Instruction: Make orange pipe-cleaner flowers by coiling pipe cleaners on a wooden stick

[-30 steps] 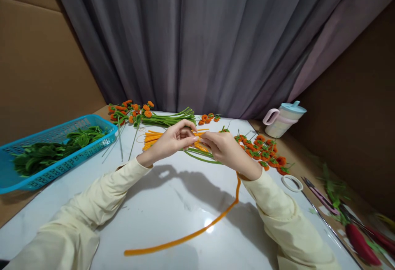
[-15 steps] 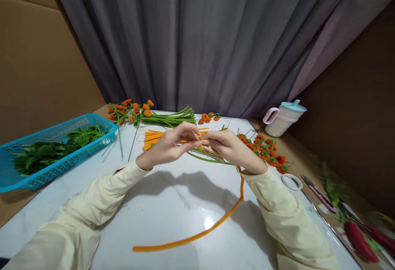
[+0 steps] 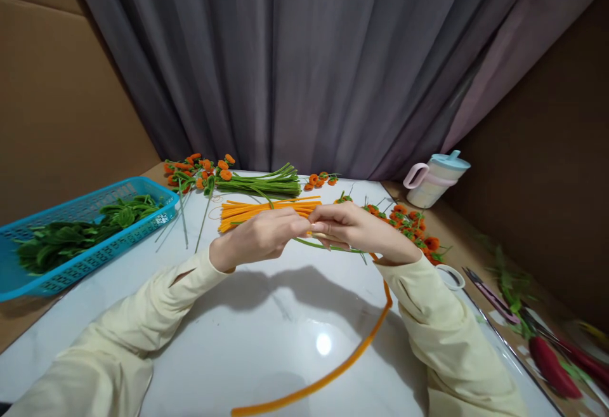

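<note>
My left hand (image 3: 266, 233) and my right hand (image 3: 354, 230) meet fingertip to fingertip above the middle of the white table. Both are closed in a pinch on an orange pipe cleaner (image 3: 345, 363); only a small orange bit shows between the fingers. Its long free length passes by my right wrist and curves down toward the near edge. Something thin and pale lies along my right fingers, too covered to identify. Just behind my left hand lies a bundle of orange pipe cleaners (image 3: 247, 211). Green stems (image 3: 304, 241) run below my right hand.
A blue basket (image 3: 80, 271) with green leaves stands left. Green stems (image 3: 266, 182) and orange flowers (image 3: 204, 166) lie at the back. More orange flowers (image 3: 413, 230), a white ring (image 3: 451, 284), scissors (image 3: 490, 296), red-handled pliers (image 3: 554, 366) and a lidded cup (image 3: 435, 179) are on the right.
My left hand has turned over, its back now facing up and its fingers folded lower. The pipe cleaner's free length has shifted to the right and nearer to me.
</note>
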Demonstrator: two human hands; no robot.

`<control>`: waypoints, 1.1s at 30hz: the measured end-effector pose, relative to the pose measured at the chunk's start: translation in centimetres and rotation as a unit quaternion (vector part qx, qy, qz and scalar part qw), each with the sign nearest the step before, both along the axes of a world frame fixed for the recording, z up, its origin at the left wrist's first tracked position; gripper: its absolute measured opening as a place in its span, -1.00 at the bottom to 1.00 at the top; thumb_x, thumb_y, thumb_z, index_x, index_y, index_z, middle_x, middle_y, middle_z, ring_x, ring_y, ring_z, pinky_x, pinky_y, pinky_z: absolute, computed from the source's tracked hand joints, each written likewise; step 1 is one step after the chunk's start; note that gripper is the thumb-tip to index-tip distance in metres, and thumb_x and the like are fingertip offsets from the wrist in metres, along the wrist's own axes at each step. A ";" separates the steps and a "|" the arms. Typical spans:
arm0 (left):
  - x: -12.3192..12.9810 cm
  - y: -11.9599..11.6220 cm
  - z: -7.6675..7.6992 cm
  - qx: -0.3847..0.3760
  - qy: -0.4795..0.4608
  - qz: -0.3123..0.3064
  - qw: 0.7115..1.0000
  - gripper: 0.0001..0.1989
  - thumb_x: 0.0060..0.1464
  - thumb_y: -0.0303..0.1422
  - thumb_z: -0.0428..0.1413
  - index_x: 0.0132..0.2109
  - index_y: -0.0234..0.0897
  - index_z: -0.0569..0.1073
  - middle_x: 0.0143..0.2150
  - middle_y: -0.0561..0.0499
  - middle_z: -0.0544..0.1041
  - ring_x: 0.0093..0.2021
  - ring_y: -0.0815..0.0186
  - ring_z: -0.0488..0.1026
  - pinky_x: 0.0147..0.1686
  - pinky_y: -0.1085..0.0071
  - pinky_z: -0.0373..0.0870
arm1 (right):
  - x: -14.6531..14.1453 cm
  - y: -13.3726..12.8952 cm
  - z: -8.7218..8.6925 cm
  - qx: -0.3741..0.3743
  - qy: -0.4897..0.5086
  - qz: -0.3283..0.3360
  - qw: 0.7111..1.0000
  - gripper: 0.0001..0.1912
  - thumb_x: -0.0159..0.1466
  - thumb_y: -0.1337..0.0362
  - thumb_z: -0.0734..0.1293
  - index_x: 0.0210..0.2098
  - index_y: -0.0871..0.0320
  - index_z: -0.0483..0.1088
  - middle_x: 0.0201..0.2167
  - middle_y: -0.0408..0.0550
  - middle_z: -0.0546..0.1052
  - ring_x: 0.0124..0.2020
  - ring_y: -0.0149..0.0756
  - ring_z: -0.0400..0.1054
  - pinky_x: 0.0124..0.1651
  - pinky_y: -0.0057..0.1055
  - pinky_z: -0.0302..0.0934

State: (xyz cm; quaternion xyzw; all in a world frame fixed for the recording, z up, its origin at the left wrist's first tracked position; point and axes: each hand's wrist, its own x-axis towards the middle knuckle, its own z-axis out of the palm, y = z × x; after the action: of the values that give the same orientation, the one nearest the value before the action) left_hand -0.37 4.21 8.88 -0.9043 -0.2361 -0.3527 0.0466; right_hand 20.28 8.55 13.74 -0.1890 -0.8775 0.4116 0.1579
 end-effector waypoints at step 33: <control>2.8 -1.0 1.1 -0.408 -0.263 0.063 0.872 -0.65 0.20 -0.17 -0.06 -0.41 -0.36 0.33 -0.57 0.06 0.41 -0.63 0.49 0.32 -0.61 0.57 0.29 | 0.6 -1.2 -0.1 0.465 -0.083 -0.084 0.877 -0.73 0.23 0.56 0.05 -0.33 0.21 0.32 -0.48 -0.02 0.37 -0.41 -0.32 0.23 -0.42 -0.48 0.01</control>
State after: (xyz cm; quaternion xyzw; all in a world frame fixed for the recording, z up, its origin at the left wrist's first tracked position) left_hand 2.44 3.20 10.01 -0.7000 -0.4192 -0.4460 -0.3678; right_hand 20.91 7.34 13.68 -0.2003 -0.9586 -0.0761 0.1878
